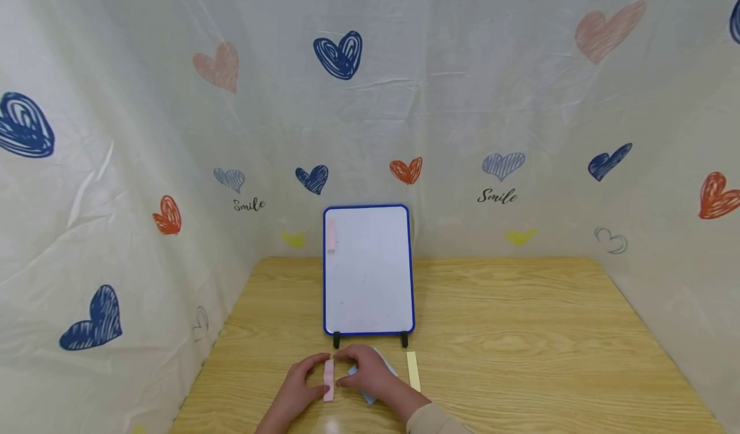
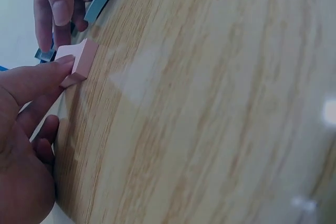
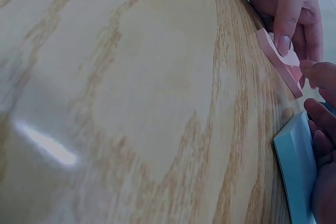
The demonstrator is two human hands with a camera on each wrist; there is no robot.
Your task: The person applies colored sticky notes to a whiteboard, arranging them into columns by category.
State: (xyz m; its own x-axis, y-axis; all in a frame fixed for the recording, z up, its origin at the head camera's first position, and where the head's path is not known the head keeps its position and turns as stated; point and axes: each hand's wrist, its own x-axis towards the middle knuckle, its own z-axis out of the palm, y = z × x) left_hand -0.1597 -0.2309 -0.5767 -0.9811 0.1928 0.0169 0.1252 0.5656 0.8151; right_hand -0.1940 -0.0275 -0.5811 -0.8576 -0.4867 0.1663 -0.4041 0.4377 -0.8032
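A slim pink sticky note pad (image 1: 329, 381) lies on the table, its top sheet raised in the right wrist view. My left hand (image 1: 296, 389) grips the pad between thumb and fingers, the thumb (image 3: 284, 44) pressing on its top face. My right hand (image 1: 370, 376) is at the pad's other side, thumb and index finger spread apart. One right fingertip (image 3: 308, 66) is right at the raised pink sheet. Under the right hand lies a blue sticky note pad (image 3: 294, 166), partly hidden by it.
A blue-framed whiteboard (image 1: 368, 273) stands upright behind the hands on black feet (image 1: 404, 339). One pink sticky strip (image 1: 331, 235) is on its upper left. A narrow yellow pad (image 1: 413, 371) lies right of the right hand. Heart-printed curtains (image 1: 451, 113) surround the wooden table (image 1: 520, 331).
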